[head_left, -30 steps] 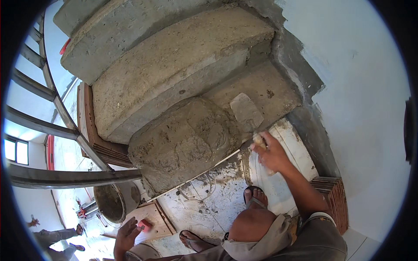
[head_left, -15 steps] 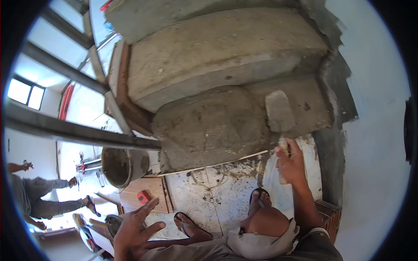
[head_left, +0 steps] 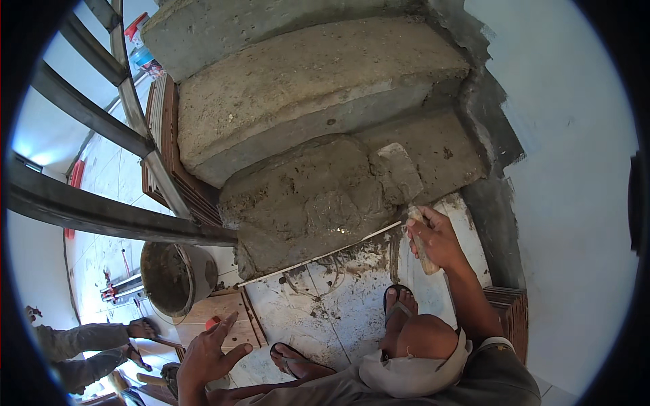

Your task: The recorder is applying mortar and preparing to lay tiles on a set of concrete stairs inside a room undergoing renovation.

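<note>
The bucket (head_left: 206, 269) stands by the railing's (head_left: 122, 227) lower end, grey residue (head_left: 164, 289) coating its inside, depth hard to tell. The right hand (head_left: 439, 240) is closed round the handle of the trowel (head_left: 402, 172), its blade at the right edge of the wet mortar (head_left: 291, 199) on the low step (head_left: 457, 145). A thin white strip (head_left: 325, 255) follows the mortar's front edge; spattered floor (head_left: 315, 318) stretches between strip and feet. The left hand (head_left: 208, 353) is open, fingers spread, near the wooden board (head_left: 237, 333)

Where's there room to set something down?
The mostly bare right end of the step, between trowel and wall; also the spattered floor, between pale strip and feet. The lower left is crowded: bucket, wooden board and left hand.
</note>
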Available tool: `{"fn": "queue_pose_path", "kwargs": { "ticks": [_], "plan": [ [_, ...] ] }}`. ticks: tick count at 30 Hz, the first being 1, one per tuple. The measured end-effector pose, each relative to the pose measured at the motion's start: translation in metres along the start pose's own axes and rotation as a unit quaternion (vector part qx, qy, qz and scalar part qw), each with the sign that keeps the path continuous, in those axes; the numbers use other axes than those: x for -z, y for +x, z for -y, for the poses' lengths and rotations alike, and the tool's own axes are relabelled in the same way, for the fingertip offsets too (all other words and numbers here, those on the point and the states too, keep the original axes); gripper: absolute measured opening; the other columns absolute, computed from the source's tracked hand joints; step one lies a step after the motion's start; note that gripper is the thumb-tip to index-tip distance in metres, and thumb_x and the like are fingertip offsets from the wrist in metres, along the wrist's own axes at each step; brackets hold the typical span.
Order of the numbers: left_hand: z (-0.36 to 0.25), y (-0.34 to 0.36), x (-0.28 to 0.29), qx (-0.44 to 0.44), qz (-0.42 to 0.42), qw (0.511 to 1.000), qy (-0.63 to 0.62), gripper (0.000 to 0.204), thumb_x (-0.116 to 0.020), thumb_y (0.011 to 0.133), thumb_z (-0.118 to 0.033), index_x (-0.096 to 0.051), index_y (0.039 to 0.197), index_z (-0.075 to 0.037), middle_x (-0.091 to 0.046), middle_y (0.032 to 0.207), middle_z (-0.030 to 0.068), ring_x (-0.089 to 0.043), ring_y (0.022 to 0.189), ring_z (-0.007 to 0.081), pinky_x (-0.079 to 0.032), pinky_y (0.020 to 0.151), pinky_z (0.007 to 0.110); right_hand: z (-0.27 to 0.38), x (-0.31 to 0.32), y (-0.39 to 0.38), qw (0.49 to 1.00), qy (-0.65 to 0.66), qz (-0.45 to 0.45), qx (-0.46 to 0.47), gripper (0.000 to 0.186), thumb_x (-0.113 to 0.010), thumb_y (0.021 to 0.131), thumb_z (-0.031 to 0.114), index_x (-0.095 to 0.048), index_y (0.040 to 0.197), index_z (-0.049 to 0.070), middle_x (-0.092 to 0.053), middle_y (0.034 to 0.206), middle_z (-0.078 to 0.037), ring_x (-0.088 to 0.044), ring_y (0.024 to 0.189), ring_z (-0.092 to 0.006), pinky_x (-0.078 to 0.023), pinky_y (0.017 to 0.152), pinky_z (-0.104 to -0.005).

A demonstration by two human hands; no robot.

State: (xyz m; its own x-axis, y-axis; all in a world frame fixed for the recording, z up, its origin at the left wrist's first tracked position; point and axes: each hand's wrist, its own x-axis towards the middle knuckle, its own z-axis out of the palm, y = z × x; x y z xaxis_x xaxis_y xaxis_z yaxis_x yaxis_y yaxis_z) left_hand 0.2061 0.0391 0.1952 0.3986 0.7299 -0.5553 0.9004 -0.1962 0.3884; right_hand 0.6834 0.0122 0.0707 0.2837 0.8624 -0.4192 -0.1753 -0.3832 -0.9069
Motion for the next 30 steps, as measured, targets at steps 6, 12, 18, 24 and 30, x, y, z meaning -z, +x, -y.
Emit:
{"fn": "queue_pose_path", "kwargs": {
  "ticks": [6, 12, 18, 24, 30],
  "plan": [
    [-0.001, 0.0, 0.004, -0.022, 0.002, 1.0, -0.021, 0.077, -0.075, 0.087, -0.049, -0.05, 0.145, -0.004, -0.067, 0.111, 0.034, -0.067, 0.103, 0.0477, -0.054, 0.087, 0.05, -0.007, -0.027, -0.034, 0.969, -0.218, -0.046, 0.103, 0.044, -0.068, 0.095, 0.026, -0.058, 0.125, -0.005, -0.067, 0.095, -0.018, -0.068, 0.078, -0.0293, -0.055, 0.069, -0.0375],
    [0.004, 0.0, 0.003, -0.01, 0.012, 1.0, -0.023, 0.078, -0.075, 0.087, -0.049, -0.049, 0.144, -0.001, -0.066, 0.118, 0.0312, -0.067, 0.106, 0.0472, -0.054, 0.089, 0.049, -0.02, -0.027, -0.041, 0.893, -0.392, -0.063, 0.21, 0.056, -0.067, 0.094, 0.029, -0.053, 0.13, -0.011, -0.065, 0.115, -0.033, -0.066, 0.106, -0.0461, -0.053, 0.09, -0.0449],
    [0.009, 0.008, -0.001, -0.006, 0.012, 0.999, -0.029, 0.078, -0.075, 0.088, -0.049, -0.049, 0.144, -0.001, -0.067, 0.119, 0.0296, -0.066, 0.109, 0.0467, -0.054, 0.091, 0.049, -0.003, -0.004, -0.027, 0.945, -0.26, -0.06, 0.19, 0.051, -0.066, 0.097, 0.021, -0.05, 0.136, -0.008, -0.064, 0.091, -0.009, -0.061, 0.073, -0.0128, -0.053, 0.068, -0.0298],
    [0.001, 0.013, 0.001, 0.042, 0.036, 0.998, -0.008, 0.077, -0.071, 0.089, -0.052, -0.049, 0.146, -0.004, -0.066, 0.123, 0.0286, -0.065, 0.108, 0.0471, -0.053, 0.091, 0.049, 0.037, 0.017, 0.002, 0.956, -0.28, 0.019, 0.084, 0.056, -0.068, 0.096, 0.03, -0.053, 0.137, -0.005, -0.067, 0.085, -0.017, -0.063, 0.063, -0.017, -0.051, 0.062, -0.0316],
    [-0.021, 0.005, 0.011, 0.064, 0.046, 0.997, 0.025, 0.079, -0.067, 0.091, -0.055, -0.046, 0.149, -0.005, -0.062, 0.131, 0.0261, -0.065, 0.111, 0.0456, -0.052, 0.094, 0.049, 0.05, -0.005, 0.002, 0.906, -0.412, 0.084, 0.056, 0.058, -0.068, 0.094, 0.035, -0.057, 0.131, -0.007, -0.066, 0.115, -0.03, -0.064, 0.109, -0.0395, -0.049, 0.096, -0.0422]
  ]
}}
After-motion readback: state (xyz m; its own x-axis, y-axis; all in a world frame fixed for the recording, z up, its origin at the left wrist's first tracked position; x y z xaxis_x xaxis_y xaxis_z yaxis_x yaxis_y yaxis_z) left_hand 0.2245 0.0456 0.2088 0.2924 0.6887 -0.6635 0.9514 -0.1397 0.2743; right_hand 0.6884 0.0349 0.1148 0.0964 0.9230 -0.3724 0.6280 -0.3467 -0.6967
